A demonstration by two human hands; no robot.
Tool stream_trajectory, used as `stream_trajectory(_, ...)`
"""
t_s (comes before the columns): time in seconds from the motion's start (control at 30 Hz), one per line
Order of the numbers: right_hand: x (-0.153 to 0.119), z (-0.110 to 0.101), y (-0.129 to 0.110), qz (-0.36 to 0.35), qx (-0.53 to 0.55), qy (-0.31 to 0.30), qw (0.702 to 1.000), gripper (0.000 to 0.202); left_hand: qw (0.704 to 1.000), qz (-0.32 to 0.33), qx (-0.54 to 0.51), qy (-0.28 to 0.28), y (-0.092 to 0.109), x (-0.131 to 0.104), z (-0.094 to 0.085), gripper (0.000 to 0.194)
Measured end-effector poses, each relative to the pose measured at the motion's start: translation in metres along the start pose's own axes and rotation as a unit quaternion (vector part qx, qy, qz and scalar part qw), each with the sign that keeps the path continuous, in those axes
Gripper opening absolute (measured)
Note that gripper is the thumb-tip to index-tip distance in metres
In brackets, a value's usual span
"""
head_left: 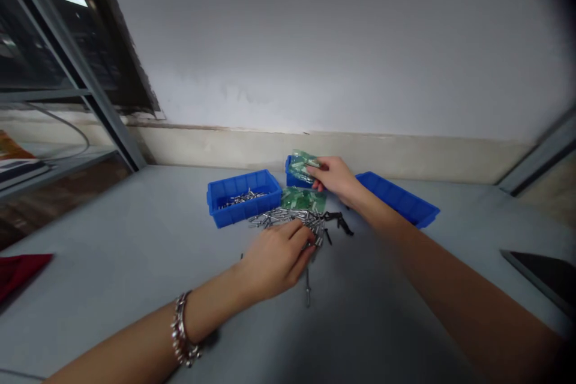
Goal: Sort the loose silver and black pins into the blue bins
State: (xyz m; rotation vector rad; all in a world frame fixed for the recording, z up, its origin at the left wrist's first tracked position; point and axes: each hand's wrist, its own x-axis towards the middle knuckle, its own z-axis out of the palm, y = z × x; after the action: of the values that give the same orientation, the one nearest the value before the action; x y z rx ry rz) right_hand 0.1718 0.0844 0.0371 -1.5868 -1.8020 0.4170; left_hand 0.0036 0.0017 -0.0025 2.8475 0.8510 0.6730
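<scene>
My right hand (332, 177) pinches a clear and green plastic bag (300, 165) above the small blue bin (288, 178) at the back. Under it, another green bag (310, 200) lies flat on the table. My left hand (283, 252) is at the front of a pile of silver metal pins (281, 214), its fingers curled; what they hold, if anything, is hidden. Black parts (344, 225) lie at the pile's right side. A single silver pin (308, 289) lies nearer to me. Several pins sit in the left blue bin (216, 219).
A blue bin (400, 198) stands behind my right forearm. At the right edge lies a dark flat object (542, 276), and a red item (22, 270) is at the far left. A wall and metal frame posts (114, 126) bound the grey table (148, 240).
</scene>
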Motion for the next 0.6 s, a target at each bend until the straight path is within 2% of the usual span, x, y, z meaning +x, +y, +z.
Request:
stream_trajectory(0.13, 0.036, 0.016, 0.014, 0.056, -0.019, 0.041, 0.997, 0.017, 1.0, 0.001, 0.012, -0.014, 0.0, 0.0, 0.0, 0.02)
stream_trajectory(0.27, 0.052, 0.028, 0.026, 0.102, -0.056, 0.078, 0.99, 0.03, 0.999, 0.003, 0.023, -0.028, 0.0, 0.0, -0.001, 0.023)
stream_trajectory(0.4, 0.053, 0.032, 0.024, 0.119, -0.094, 0.098, 0.983, 0.03, 0.999, 0.004, 0.03, -0.034, 0.0, 0.0, -0.001, 0.023)
stream_trajectory(0.6, 0.037, 0.03, 0.01, 0.109, -0.152, 0.112, 0.976, 0.035, 0.999, -0.001, 0.035, -0.042, -0.001, -0.001, 0.0, 0.021)
